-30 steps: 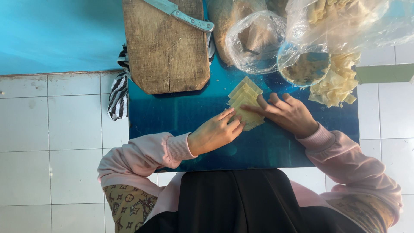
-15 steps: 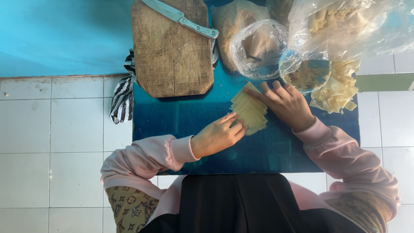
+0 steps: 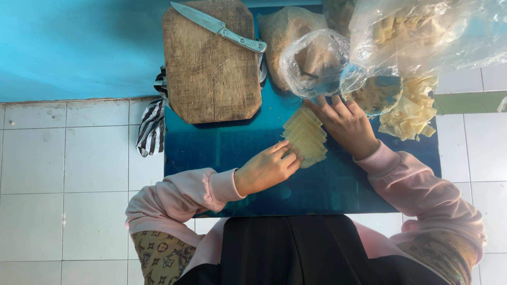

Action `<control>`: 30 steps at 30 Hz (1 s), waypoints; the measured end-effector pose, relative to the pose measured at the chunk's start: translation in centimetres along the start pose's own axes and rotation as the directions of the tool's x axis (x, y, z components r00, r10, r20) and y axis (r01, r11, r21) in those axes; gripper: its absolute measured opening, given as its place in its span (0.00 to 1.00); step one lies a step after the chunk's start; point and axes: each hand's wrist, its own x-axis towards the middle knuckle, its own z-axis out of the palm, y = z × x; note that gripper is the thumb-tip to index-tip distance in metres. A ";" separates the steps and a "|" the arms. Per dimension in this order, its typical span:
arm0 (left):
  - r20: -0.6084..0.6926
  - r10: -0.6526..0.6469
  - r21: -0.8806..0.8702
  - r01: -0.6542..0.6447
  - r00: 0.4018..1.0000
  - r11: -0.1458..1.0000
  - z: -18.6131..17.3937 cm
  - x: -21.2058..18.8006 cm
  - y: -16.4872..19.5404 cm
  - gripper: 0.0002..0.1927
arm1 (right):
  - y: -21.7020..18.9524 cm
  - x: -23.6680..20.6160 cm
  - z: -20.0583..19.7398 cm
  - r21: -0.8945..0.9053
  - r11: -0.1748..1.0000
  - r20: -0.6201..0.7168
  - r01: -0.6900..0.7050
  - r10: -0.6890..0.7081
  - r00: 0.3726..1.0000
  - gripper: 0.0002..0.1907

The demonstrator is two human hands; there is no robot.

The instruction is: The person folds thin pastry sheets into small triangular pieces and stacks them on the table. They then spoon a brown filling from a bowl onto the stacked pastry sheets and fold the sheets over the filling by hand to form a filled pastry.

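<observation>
Several thin pale yellow dough sheets [image 3: 305, 135] lie fanned in an overlapping row on the blue tabletop [image 3: 222, 150]. My left hand [image 3: 266, 168] rests flat with its fingertips on the near end of the row. My right hand [image 3: 346, 125] lies spread against the row's far right side, fingers pointing up and left. Neither hand lifts a sheet. Both arms wear pink sleeves.
A worn wooden cutting board [image 3: 210, 66] with a knife [image 3: 217, 25] across its top sits at the back. Clear plastic bags [image 3: 317, 60] of filling and a heap of more dough sheets [image 3: 409, 111] lie at the right. A striped cloth [image 3: 152, 126] hangs off the table's left edge.
The stack of sheets has been spread out into a fanned row. My right hand slid up along the row's right side; my left hand stayed at its near end.
</observation>
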 end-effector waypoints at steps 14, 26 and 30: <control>-0.002 -0.006 -0.015 0.006 1.000 1.000 -0.6 0.1 -0.2 0.17 | -1.2 0.7 -1.9 0.757 0.639 0.080 -0.140 0.122 0.989 0.29; -0.003 -0.008 -0.024 0.008 1.000 1.000 -0.6 0.6 -0.4 0.16 | -1.4 -1.0 -0.7 0.261 0.958 0.022 -0.122 0.121 0.992 0.32; -0.002 -0.003 -0.017 0.003 1.000 1.000 -0.6 0.5 -0.1 0.17 | -1.4 -1.7 -0.8 0.260 0.956 0.021 -0.132 0.131 0.991 0.32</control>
